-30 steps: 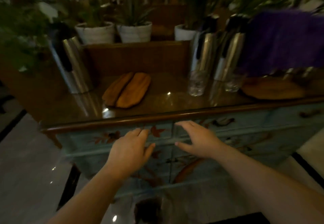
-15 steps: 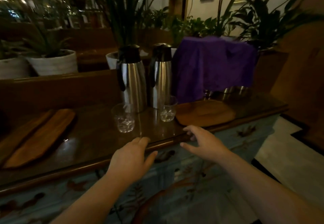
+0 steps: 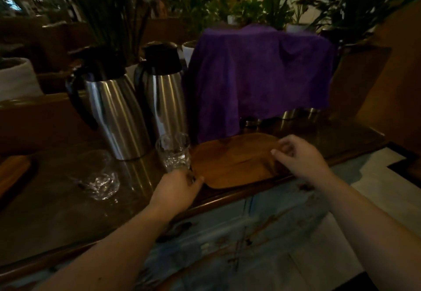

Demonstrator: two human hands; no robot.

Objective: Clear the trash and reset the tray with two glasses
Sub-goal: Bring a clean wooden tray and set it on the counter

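Two bare hands at a wooden tray on a dark sideboard top.

The left hand [image 3: 176,189] grasps the base of an upright clear glass [image 3: 173,152], just beside the 9 o'clock edge of the tray [image 3: 230,162]. The right hand [image 3: 300,157] hovers over the tray's 3 o'clock edge, fingers curled and holding nothing; contact cannot be told. A second glass [image 3: 100,175] stands on the sideboard top [image 3: 57,211] at 9 o'clock of the left hand, well apart from the tray. Two steel jugs [image 3: 118,112] stand at 11 o'clock, and a purple cloth [image 3: 257,78] drapes at 12 o'clock behind the tray.
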